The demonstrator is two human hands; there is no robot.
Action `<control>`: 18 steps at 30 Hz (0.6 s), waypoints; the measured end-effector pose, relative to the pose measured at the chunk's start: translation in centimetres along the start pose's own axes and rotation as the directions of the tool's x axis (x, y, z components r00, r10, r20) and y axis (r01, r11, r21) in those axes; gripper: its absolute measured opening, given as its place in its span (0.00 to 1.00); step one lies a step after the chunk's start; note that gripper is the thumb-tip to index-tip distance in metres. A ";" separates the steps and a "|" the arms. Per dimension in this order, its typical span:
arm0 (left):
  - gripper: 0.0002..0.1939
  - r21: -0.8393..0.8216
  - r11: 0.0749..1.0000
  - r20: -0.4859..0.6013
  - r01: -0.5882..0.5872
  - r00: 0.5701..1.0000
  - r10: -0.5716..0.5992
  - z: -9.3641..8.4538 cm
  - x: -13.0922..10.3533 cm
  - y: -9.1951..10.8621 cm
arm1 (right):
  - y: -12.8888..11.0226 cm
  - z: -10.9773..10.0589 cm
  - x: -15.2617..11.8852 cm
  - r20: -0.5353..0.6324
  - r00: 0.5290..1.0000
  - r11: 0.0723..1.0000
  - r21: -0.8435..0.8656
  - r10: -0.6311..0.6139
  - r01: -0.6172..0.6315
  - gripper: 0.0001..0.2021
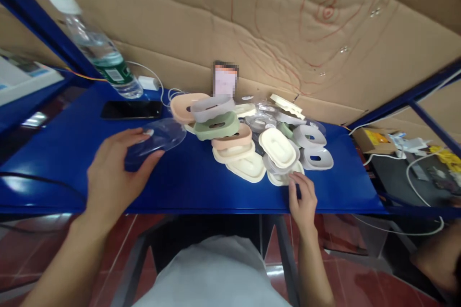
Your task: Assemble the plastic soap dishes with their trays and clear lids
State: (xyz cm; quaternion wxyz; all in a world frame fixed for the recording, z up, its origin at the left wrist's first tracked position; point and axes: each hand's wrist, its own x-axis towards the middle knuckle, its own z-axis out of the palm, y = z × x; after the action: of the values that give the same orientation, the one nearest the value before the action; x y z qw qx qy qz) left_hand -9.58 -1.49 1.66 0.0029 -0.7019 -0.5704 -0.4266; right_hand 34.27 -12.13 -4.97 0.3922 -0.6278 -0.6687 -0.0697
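A clear, thin oval plastic piece [167,135] is pinched between the thumb and fingers of my left hand [120,163], raised over the left part of the blue table. My right hand [303,196] has its fingertips and thumb at the front rim of a cream oval dish [276,180], low in the right-hand pile. On top of that dish lie a clear piece and another cream oval piece [279,147]. To the left is a leaning row of soap-dish-like parts: a peach one [187,105], a grey ring [213,108], a green one [218,125] and cream trays [248,167].
A water bottle [111,69] and a black phone [131,110] are at the back left. Another phone with a lit screen [225,80] leans on the cardboard wall [173,24]. Grey rings [317,158] sit at the right. Past the blue frame, a person's arm [441,254] shows.
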 end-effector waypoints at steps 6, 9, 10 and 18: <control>0.20 -0.140 0.926 0.021 -0.350 0.934 0.356 6.1 8.2 6.3 | 0.6 0.9 0.2 0.046 0.997 0.998 -0.024 0.065 -0.064 0.13; 0.21 -0.154 0.917 0.109 -0.369 0.916 0.387 11.1 11.4 9.5 | 0.5 1.0 0.1 0.052 0.996 0.998 -0.018 0.067 -0.066 0.14; 0.21 -0.139 0.917 0.158 -0.374 0.905 0.394 12.5 12.1 10.5 | 0.4 1.0 0.1 0.048 0.997 0.998 -0.025 0.063 -0.062 0.14; 0.23 -0.051 0.911 0.223 -0.410 0.884 0.410 14.1 13.2 10.8 | 0.5 1.0 0.2 0.016 1.000 0.997 -0.080 0.004 -0.003 0.15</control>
State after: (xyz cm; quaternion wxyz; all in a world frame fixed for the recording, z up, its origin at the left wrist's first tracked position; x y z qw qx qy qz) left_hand 7.31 12.20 5.82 0.0262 -0.8509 -0.4051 -0.3334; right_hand 34.27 -11.30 -5.78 0.3613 -0.6448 -0.6675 -0.0908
